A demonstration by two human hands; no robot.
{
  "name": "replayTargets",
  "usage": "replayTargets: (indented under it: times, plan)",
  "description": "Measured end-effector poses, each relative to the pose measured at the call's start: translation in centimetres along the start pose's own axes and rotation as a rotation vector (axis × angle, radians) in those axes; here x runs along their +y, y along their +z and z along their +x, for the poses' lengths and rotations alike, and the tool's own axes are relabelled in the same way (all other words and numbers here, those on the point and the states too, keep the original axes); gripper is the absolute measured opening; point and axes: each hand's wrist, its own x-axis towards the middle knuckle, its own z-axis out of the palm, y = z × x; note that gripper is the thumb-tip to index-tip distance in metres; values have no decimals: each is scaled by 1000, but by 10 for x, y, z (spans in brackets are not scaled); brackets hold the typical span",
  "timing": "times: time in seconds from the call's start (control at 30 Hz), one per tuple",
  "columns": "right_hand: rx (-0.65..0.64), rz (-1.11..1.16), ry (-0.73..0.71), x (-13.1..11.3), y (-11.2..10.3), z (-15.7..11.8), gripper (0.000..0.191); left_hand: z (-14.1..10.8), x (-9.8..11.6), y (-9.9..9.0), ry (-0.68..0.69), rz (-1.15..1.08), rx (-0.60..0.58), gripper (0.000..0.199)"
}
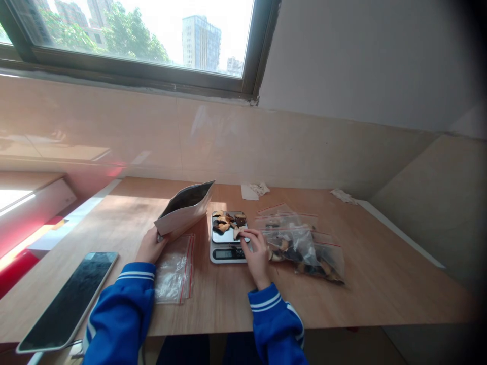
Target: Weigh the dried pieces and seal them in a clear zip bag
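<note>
My left hand (150, 246) is closed on the near corner of a large open pouch (186, 217), which tilts with its dark mouth facing up. Several dried brown and black pieces (222, 223) lie on the plate of a small digital scale (213, 255). At the plate's right front, my right hand (256, 253) pinches a pale dried piece (237, 232) between its fingertips. The digits on the scale's display are too small to read. Flat clear zip bags (173, 279) with red edges rest beside my left wrist.
Filled clear bags (323, 258) of dark dried pieces are piled right of the scale. A tablet (72, 299) lies at the left. White crumpled paper (259, 189) sits by the wall, and another scrap (343, 196) is farther right.
</note>
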Motion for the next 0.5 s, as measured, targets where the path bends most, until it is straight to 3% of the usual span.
replayTargets:
  times: [0.07,0.27,0.5]
  plan:
    - [40,0,39,5,-1,-3,18,0,1,0,-1,-1,5,50]
    - [-13,-34,21,1,0,-4,20,0,6,-3,0,-19,-4,48]
    - [-90,-261,-113,-8,14,-3,20,0,7,-3,3,-44,4,48]
